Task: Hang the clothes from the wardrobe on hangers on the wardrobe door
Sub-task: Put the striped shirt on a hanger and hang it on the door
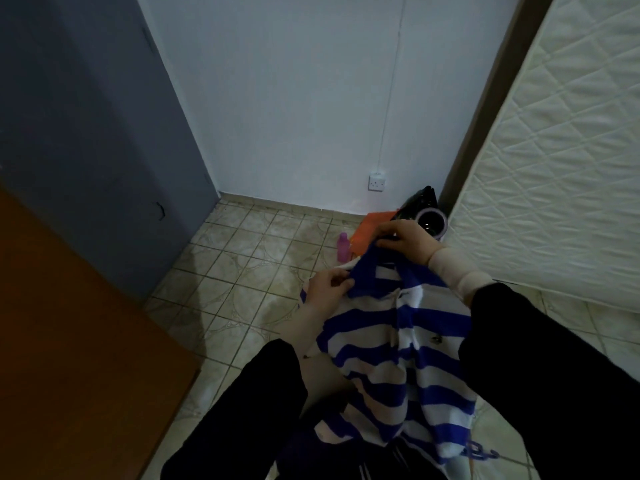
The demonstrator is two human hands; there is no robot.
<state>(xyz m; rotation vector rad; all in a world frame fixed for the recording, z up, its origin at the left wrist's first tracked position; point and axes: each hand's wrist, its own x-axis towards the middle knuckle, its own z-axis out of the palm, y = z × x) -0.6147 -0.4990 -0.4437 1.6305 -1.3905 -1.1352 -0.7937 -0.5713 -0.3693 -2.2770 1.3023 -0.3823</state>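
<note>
A blue and white striped shirt (398, 348) hangs in front of me over the tiled floor. My left hand (327, 289) pinches the shirt's blue collar at its left side. My right hand (403, 239) grips the collar's top a little farther away. Part of a blue hanger (483, 452) pokes out below the shirt's lower right hem; the rest of it is hidden by the cloth. The brown wooden wardrobe door (69, 341) stands at the left edge.
A grey-blue door (86, 133) and a pale wall (311, 98) close the far side. A white quilted mattress (554, 168) leans on the right. On the floor by the wall lie a pink bottle (343, 247), an orange item (375, 225) and a black iron (424, 211).
</note>
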